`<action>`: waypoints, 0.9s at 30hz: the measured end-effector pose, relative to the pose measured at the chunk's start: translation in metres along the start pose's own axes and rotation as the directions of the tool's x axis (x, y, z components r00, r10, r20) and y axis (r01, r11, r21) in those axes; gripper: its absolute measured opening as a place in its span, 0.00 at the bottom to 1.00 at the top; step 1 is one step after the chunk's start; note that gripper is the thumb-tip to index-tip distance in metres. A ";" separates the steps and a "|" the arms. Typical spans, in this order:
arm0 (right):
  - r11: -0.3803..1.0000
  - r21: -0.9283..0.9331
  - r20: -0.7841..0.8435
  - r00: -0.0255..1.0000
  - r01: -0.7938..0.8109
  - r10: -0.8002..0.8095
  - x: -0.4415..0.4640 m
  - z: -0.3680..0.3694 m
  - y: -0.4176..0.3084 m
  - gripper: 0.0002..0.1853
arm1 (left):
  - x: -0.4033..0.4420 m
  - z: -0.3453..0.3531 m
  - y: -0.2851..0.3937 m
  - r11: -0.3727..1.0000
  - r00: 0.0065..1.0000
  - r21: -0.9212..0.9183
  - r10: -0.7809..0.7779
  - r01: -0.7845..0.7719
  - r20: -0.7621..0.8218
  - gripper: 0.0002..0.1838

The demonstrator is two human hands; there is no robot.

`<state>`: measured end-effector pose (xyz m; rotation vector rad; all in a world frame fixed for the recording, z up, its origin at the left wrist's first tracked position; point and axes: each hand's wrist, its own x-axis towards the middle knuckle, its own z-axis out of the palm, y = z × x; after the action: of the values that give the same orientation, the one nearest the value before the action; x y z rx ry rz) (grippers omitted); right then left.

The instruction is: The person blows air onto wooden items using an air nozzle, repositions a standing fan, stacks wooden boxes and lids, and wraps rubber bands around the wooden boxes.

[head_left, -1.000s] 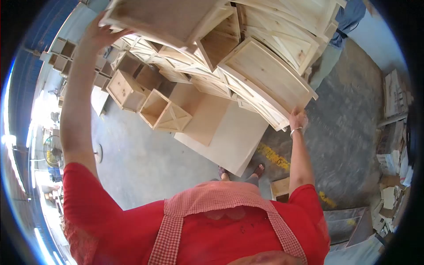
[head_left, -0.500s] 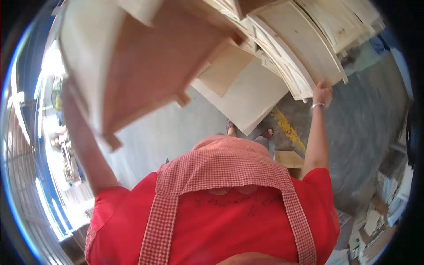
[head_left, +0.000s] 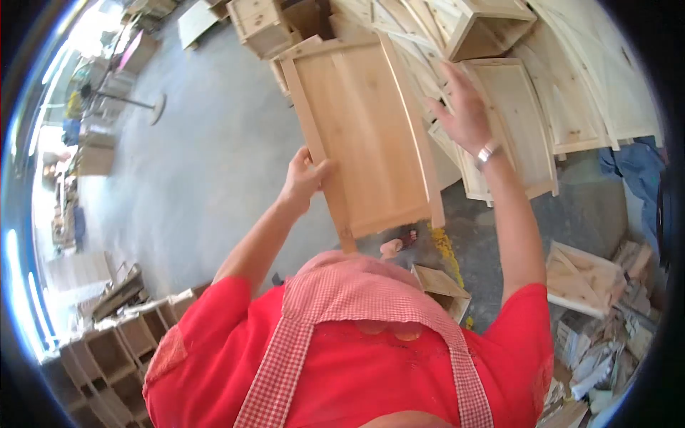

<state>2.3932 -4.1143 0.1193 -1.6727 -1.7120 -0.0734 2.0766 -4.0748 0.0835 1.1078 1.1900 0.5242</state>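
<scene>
A pale wooden cabinet (head_left: 371, 135) with a flat panel and two long side posts stands tilted in front of me. My left hand (head_left: 305, 180) is closed round its left post, thumb on the near side. My right hand (head_left: 465, 113) is raised to the right of the cabinet, fingers apart and holding nothing. Below and beyond that hand is a second wooden cabinet (head_left: 510, 118) with short legs, leaning with the others. Whether my right fingers touch any wood, I cannot tell.
More unfinished wooden furniture (head_left: 571, 78) is packed at the upper right. A small drawer unit (head_left: 258, 25) stands at the top. An open wooden box (head_left: 441, 289) sits near my feet, beside a yellow floor line (head_left: 444, 250). Scrap and a wooden piece (head_left: 585, 279) lie at the right.
The cabinet in my left hand has come from the upper left to the middle, lower and turned. My right hand has let go of the other cabinet's corner and risen.
</scene>
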 end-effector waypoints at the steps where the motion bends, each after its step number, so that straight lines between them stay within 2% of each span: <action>1: 0.995 -0.091 0.024 0.999 0.048 -0.046 0.025 0.016 -0.006 0.34 | 0.003 -0.002 -0.008 0.999 0.998 -0.047 -0.001 0.004 0.056 0.23; 3: 0.977 -0.188 0.053 0.994 0.102 -0.094 0.066 0.064 0.011 0.37 | 0.013 -0.011 -0.025 0.999 0.993 -0.028 0.045 -0.042 0.106 0.22; 4: 0.964 -0.255 0.122 0.992 0.068 -0.038 0.082 0.082 0.018 0.38 | 0.014 -0.016 -0.034 0.996 0.986 -0.006 0.087 -0.087 0.144 0.22; 6: 0.946 -0.324 0.202 0.979 0.029 0.039 0.107 0.104 0.021 0.39 | 0.010 -0.027 -0.025 0.998 0.976 -0.048 0.046 -0.036 0.212 0.22; 8: 0.934 -0.352 0.509 0.825 -0.060 0.245 0.121 0.110 0.019 0.39 | 0.014 -0.040 -0.029 0.999 0.942 -0.039 0.031 -0.019 0.335 0.22; 9: 0.944 -0.299 0.519 0.805 -0.142 0.286 0.120 0.116 0.023 0.37 | 0.019 -0.047 -0.033 0.999 0.937 -0.041 0.016 -0.002 0.349 0.22; 10: 0.939 -0.310 0.524 0.796 -0.153 0.302 0.125 0.117 0.022 0.37 | 0.025 -0.054 -0.036 1.000 0.925 -0.023 0.025 -0.017 0.380 0.22; 12: 0.891 -0.420 0.711 0.546 -0.175 0.442 0.134 0.113 0.018 0.36 | 0.032 -0.065 -0.044 1.000 0.906 -0.017 0.022 -0.016 0.423 0.23; 13: 0.928 -0.325 0.661 0.658 -0.182 0.361 0.126 0.110 0.013 0.34 | 0.037 -0.068 -0.049 1.000 0.891 -0.006 0.016 -0.015 0.454 0.23; 17: 0.903 -0.400 0.629 0.669 -0.158 0.396 0.112 0.102 -0.006 0.32 | 0.065 -0.072 -0.091 0.999 0.848 -0.032 -0.008 0.029 0.530 0.26; 18: 0.921 -0.365 0.587 0.735 -0.134 0.340 0.106 0.099 -0.005 0.31 | 0.073 -0.071 -0.100 0.999 0.841 -0.035 -0.011 0.036 0.540 0.26; 19: 0.938 -0.332 0.539 0.795 -0.103 0.278 0.102 0.096 -0.007 0.30 | 0.081 -0.069 -0.109 0.994 0.840 -0.003 0.094 -0.110 0.534 0.27; 20: 0.936 -0.337 0.542 0.792 -0.102 0.282 0.093 0.092 -0.012 0.30 | 0.088 -0.068 -0.119 0.967 0.828 0.031 0.200 -0.253 0.525 0.28; 21: 0.952 -0.297 0.592 0.769 -0.070 0.241 0.084 0.089 -0.024 0.26 | 0.100 -0.072 -0.140 0.967 0.830 0.026 0.204 -0.254 0.520 0.28; 23: 0.963 -0.268 0.683 0.705 -0.002 0.191 0.059 0.094 -0.055 0.21 | 0.124 -0.085 -0.179 0.963 0.869 0.268 -0.146 0.016 0.473 0.28; 24: 0.957 -0.287 0.720 0.666 0.030 0.195 0.043 0.104 -0.064 0.18 | 0.131 -0.089 -0.176 0.963 0.869 0.270 -0.148 0.018 0.472 0.28; 25: 0.958 -0.285 0.721 0.663 0.017 0.202 0.029 0.117 -0.062 0.18 | 0.136 -0.093 -0.169 0.958 0.854 0.007 -0.260 0.288 0.451 0.28; 26: 0.972 -0.232 0.723 0.677 0.048 0.139 0.009 0.132 -0.060 0.16 | 0.140 -0.094 -0.166 0.813 0.806 -0.255 -0.375 0.523 0.458 0.28; 27: 0.981 -0.178 0.724 0.685 0.075 0.079 -0.015 0.146 -0.059 0.14 | 0.148 -0.090 -0.159 0.746 0.787 -0.357 -0.351 0.562 0.507 0.39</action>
<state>2.2740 -4.0609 0.0304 -2.0063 -2.3441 0.5251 2.0111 -3.9838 -0.1238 0.4063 0.8413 0.1599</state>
